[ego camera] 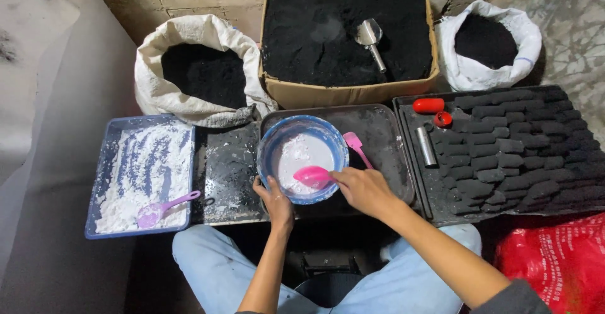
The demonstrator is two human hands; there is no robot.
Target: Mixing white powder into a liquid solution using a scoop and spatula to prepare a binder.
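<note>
A blue bowl [272, 142] with white liquid or paste inside sits on a dark tray [384, 131] in front of me. My left hand [275, 200] grips the bowl's near rim. My right hand [364, 190] holds a bright pink spoon [312, 176] whose head lies inside the bowl over the white mix. A second, paler pink scoop [355, 145] rests on the tray just right of the bowl.
A blue tray [101, 163] of white powder with a purple spoon [165, 207] lies at left. Behind stand a sack [189, 30], a cardboard box [346, 90] with a metal scoop [370, 37], and a white bag [498, 18], all holding black powder. A black tray [409, 109] of dark cylindrical blocks with red pieces [428, 105] and a metal tube [426, 146] is at right; a red bag [554, 257] is near my knee.
</note>
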